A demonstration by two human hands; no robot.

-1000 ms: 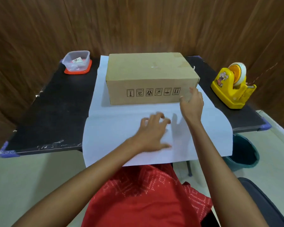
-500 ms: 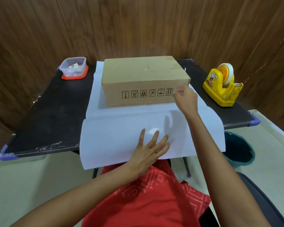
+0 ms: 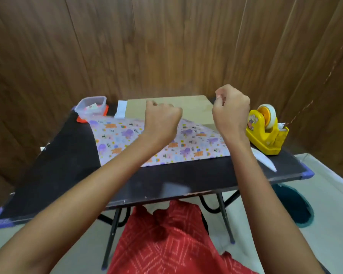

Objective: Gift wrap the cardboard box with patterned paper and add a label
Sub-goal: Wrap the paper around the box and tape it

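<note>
Wall [image 3: 166,46]: dark brown wood-look panels w/ vertical seams, fills the whole back and both sides. Thin chain [image 3: 325,80] hangs diagonally at right. Floor [image 3: 329,194] pale, off-white, matte. Black folding table [image 3: 57,175] set against the wall, purple corner guards [image 3: 307,174], black metal legs [image 3: 111,234] w/ curved braces underneath. Teal bin [image 3: 293,206] on the floor by the table's right front corner. Light soft and even, no hard shadows.

Open table [image 3: 57,165] front and left, cardboard box [image 3: 194,107] at back, tape dispenser [image 3: 263,133] right, tub [image 3: 90,104] back-left
</note>
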